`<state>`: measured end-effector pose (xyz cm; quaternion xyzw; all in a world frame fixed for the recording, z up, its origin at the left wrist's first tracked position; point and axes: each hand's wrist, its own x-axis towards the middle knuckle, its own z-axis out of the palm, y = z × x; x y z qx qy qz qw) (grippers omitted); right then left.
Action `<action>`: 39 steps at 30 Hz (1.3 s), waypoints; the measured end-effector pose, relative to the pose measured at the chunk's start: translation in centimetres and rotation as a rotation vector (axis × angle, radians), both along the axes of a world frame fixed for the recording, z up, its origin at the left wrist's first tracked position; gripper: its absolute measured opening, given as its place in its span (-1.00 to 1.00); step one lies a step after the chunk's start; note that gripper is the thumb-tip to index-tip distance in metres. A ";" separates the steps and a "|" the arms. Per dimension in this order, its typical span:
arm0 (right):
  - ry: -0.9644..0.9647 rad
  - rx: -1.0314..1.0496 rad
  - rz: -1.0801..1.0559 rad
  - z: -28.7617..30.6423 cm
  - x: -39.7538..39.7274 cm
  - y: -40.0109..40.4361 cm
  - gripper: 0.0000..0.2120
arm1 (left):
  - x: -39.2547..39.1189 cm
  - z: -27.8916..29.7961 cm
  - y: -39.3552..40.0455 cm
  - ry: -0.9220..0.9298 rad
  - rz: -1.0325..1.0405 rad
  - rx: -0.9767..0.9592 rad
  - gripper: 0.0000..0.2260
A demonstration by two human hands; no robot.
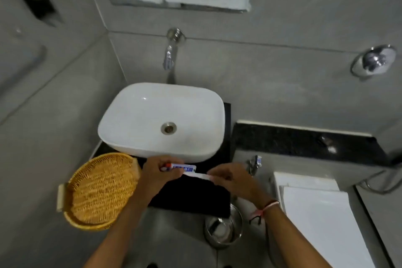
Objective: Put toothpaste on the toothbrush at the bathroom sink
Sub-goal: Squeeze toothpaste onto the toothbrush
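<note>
In front of the white sink [130, 119], above the black counter, my left hand [159, 175] grips a small white-and-blue toothpaste tube [181, 167] with a red end, held level. My right hand [231, 178] holds a white toothbrush [199, 175] by its handle, its head pointing left and sitting just under the tube. Tube and brush touch or nearly touch; blur hides whether any paste is on the bristles.
A woven yellow basket tray [100, 191] lies left of my hands. A chrome tap [169, 56] juts from the wall above the sink. A steel bin [224, 227] stands on the floor below, and a white toilet cistern [315, 209] is at the right.
</note>
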<state>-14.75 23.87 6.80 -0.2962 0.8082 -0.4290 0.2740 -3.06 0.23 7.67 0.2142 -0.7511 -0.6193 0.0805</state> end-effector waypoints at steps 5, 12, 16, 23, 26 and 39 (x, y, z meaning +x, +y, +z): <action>-0.068 0.025 0.106 0.9 1.8 -6.6 -0.90 | 2.6 2.2 -6.8 -0.018 0.003 0.016 -0.87; -0.484 -0.015 -0.035 -1.5 7.3 -14.8 -0.86 | 9.1 3.0 -18.4 -0.093 0.404 0.063 -0.82; -0.667 -0.007 -0.118 -2.5 10.5 -19.4 -0.90 | 11.5 1.2 -21.1 -0.180 0.463 0.185 -0.80; -0.641 0.107 -0.210 -3.2 13.4 -28.5 -0.80 | 12.0 -4.5 -21.2 -0.348 0.469 0.150 -0.76; -0.620 0.146 -0.281 -4.7 13.4 -31.1 -0.95 | 10.4 -5.8 -20.4 -0.381 0.452 0.000 -0.85; -0.133 0.285 -0.202 -7.0 12.6 -33.1 -0.80 | 8.0 -7.8 -20.0 -0.507 0.451 -0.353 -0.82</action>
